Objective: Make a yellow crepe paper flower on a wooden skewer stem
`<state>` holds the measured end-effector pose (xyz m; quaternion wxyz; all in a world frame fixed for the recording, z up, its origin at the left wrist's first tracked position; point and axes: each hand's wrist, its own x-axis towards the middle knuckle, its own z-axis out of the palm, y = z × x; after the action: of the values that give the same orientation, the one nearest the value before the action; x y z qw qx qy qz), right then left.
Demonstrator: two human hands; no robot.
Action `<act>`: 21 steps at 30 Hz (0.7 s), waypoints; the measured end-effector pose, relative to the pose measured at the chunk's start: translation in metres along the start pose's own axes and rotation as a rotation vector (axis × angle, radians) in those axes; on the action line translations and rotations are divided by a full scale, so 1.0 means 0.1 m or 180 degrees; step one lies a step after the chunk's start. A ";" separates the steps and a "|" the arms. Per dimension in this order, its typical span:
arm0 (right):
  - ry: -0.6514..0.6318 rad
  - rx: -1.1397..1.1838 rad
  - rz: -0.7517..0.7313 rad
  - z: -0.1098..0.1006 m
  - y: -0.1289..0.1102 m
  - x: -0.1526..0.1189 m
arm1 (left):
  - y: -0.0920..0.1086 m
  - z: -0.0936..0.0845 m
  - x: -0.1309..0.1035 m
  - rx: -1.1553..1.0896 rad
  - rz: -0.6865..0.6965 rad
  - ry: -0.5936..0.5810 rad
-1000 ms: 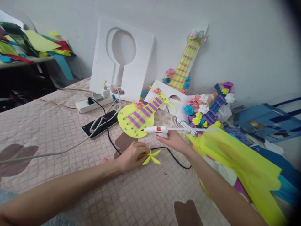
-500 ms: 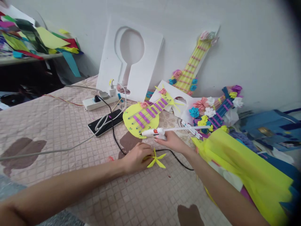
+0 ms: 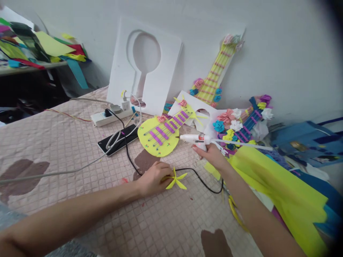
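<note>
My left hand (image 3: 158, 177) is closed, pinching a yellow paper flower (image 3: 177, 180) with narrow pointed petals low over the tablecloth. My right hand (image 3: 210, 153) grips a white hot glue gun (image 3: 197, 139), a long glue stick (image 3: 241, 143) jutting from its back. The gun's nozzle points left, close to the right edge of a yellow paper guitar (image 3: 144, 139) with purple bars, drawn strings and paper roses. I cannot tell whether the nozzle touches it. Behind my left hand runs the gun's black cord (image 3: 193, 170).
A power strip (image 3: 107, 117) and a phone (image 3: 115, 141) tangled with cables lie at left. A cut-out foam board (image 3: 171, 57) and a yellow guitar neck (image 3: 217, 75) lean on the wall. A blue flowered guitar (image 3: 249, 125), yellow paper (image 3: 278, 185) and yellow-handled scissors (image 3: 237, 214) are at right.
My right hand has carried the glue gun to the right, away from the paper guitar's lower edge. My left hand keeps holding the flower in nearly the same place.
</note>
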<state>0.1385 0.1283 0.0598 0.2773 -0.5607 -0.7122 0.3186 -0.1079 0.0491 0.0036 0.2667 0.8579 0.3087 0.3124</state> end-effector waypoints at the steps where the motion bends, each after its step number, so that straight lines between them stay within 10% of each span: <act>1: 0.0259 -0.0096 0.0036 -0.04 0.05 0.02 | 0.00 0.00 0.00 -0.0008 0.0007 -0.0001; 6: 0.0996 -0.0451 0.0223 -0.21 0.41 0.18 | -0.02 0.01 0.00 0.0023 0.0004 -0.0004; 21: 0.0885 -0.0457 -0.0057 -0.15 0.95 0.25 | -0.03 -0.02 0.02 0.0038 0.0084 0.0085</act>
<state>0.2034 0.1703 -0.0025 0.3353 -0.6114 -0.6928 0.1837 -0.1090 0.0527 0.0034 0.2533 0.8592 0.3028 0.3255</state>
